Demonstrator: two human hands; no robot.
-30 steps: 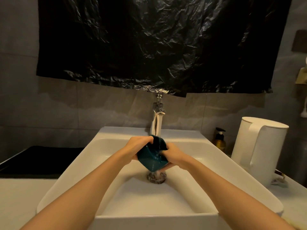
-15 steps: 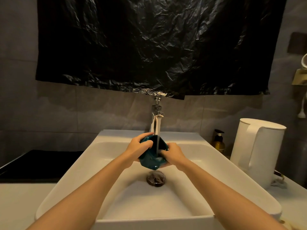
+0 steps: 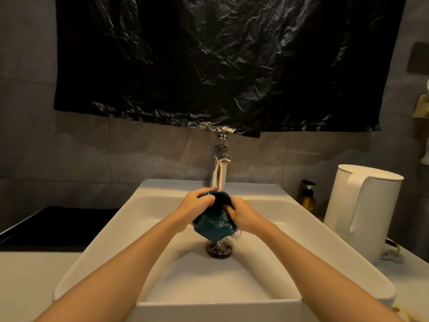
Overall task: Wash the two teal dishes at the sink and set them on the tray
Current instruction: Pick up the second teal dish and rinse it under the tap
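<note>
Teal dish (image 3: 213, 223) is held tilted over the sink (image 3: 111, 238), above the drain (image 3: 219, 250), with water running off its lower edge. The left hand (image 3: 197, 204) grips its upper rim, fingers curled over the top. The right hand (image 3: 243, 214) grips the other side, fingers curled into the opening. The tap (image 3: 219, 173) stands at the sink's back edge, just behind the dish. A soap bottle (image 3: 307, 197) and a kettle (image 3: 362, 212) stand right of the sink. Both forearms reach in over the sink's front edge and converge at the dish.

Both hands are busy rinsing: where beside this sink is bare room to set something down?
Bare white counter lies left of the white rectangular basin, before the black flat panel. The basin floor this side of the drain is bare. The white kettle and amber pump bottle crowd the right.
</note>
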